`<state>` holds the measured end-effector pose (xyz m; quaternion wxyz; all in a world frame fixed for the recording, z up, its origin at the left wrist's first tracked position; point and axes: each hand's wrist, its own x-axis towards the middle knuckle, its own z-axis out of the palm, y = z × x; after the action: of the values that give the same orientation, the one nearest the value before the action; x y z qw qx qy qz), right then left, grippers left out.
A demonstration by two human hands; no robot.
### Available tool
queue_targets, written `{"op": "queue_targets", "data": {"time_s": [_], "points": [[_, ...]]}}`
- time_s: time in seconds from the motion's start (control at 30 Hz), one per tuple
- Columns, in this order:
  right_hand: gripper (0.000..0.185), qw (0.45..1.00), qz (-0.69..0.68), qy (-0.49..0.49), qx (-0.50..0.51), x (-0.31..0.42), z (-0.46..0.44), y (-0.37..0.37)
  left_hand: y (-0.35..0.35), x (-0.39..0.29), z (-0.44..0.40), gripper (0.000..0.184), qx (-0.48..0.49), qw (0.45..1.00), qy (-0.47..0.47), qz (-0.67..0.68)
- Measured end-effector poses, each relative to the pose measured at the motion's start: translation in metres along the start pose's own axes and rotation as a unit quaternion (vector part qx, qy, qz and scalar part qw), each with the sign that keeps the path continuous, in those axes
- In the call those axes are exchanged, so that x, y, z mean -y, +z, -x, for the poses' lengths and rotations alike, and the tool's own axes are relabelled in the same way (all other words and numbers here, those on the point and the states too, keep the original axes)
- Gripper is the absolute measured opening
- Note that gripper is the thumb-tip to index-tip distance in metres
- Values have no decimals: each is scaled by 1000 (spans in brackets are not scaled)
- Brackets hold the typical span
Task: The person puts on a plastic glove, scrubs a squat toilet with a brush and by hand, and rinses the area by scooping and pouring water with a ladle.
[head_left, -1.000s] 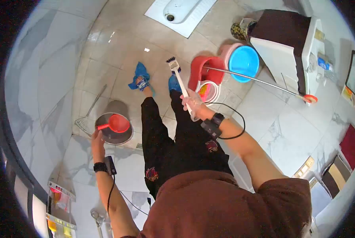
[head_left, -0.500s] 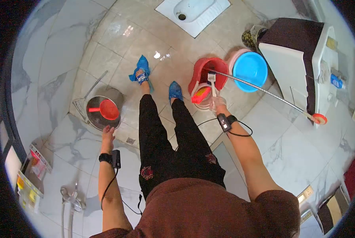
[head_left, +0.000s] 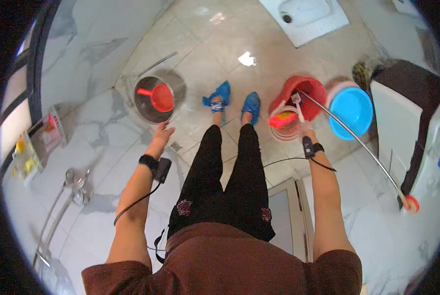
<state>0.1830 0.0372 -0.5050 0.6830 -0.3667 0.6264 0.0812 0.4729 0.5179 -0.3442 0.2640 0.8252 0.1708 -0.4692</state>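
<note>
Clasping the long white plastic brush point(head_left: 299, 110), likely light and stiff, your right hand point(head_left: 306, 128) sensibly holds its handle; your left hand point(head_left: 160, 138) hangs spread.

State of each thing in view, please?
Left hand: empty, partly open
Right hand: holding the brush
Brush: head at mouth of red bucket
Red bucket: upright
Pole: slanted, end in red bucket
Red dipper: in grey bucket
Grey bucket: upright
Blue basin: upright
Shoe covers: worn

There's the white brush point(head_left: 299, 111), slim-handled, slanting, head out at the mouth of the red bucket point(head_left: 318, 88), bristles too blurred to read.
</note>
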Motion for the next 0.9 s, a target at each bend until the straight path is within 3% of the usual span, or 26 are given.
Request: {"op": "queue_targets", "data": {"time_s": [0.2,0.23,0.4,0.47,0.5,0.53,0.6,0.67,0.7,0.77,0.9], "points": [[4,995,26,-76,59,-11,8,24,11,4,2,53,-15,1000,-13,6],[5,991,-117,13,62,-9,18,38,10,6,2,54,-16,1000,-7,20],[24,987,-130,84,35,-1,45,77,10,42,2,55,-56,998,1,36],[5,995,-13,82,49,8,65,115,0,71,-12,55,-68,996,0,66],[14,994,44,82,55,20,78,124,5,81,-16,55,-67,994,-11,87],[22,987,34,104,119,31,92,145,-1,91,-23,55,-66,992,-20,110],[23,921,-83,146,352,10,56,168,-26,72,-14,55,-56,986,-66,143],[40,904,-67,167,388,22,80,215,-39,84,-26,55,-35,980,-72,183],[46,934,5,166,316,44,133,272,-43,104,-46,55,-26,976,-53,208],[59,872,-33,172,457,44,158,336,-48,132,-65,55,-13,969,-15,248],[69,827,-48,196,524,18,161,442,-80,149,-81,47,-58,969,69,232]]}}
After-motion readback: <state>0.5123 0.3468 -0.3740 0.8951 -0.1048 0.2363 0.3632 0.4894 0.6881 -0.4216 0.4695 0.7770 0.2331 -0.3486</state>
